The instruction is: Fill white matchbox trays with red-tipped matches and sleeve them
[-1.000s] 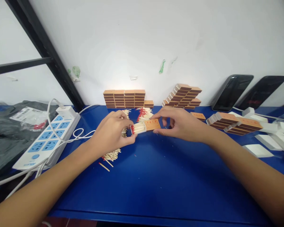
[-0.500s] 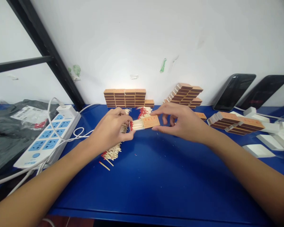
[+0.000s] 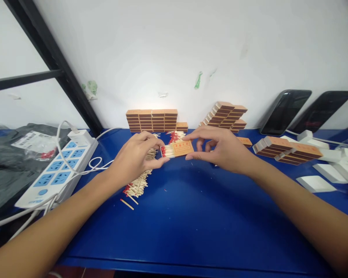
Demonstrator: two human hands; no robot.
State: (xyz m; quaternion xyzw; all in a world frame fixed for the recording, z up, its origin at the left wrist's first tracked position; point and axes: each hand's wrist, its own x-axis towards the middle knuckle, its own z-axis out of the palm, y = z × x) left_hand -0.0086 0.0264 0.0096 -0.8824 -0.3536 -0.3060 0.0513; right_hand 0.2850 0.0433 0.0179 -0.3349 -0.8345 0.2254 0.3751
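Right hand [image 3: 222, 150] in pinch around matchbox [image 3: 183, 148]

Pile of matches [image 3: 138, 183] partly behind the left hand [image 3: 135, 153], matchbox lettering [image 3: 183, 147] too small for reading

Red on orange, over a deep blue surface [image 3: 191, 224]!
Red print crosses the orange matchbox [image 3: 183, 148] at the right hand [image 3: 224, 148]; pale, red-tipped matches [image 3: 168, 151] show by the left hand [image 3: 137, 152], and left of that, a white power strip [image 3: 52, 172] with blue sockets [image 3: 54, 166].
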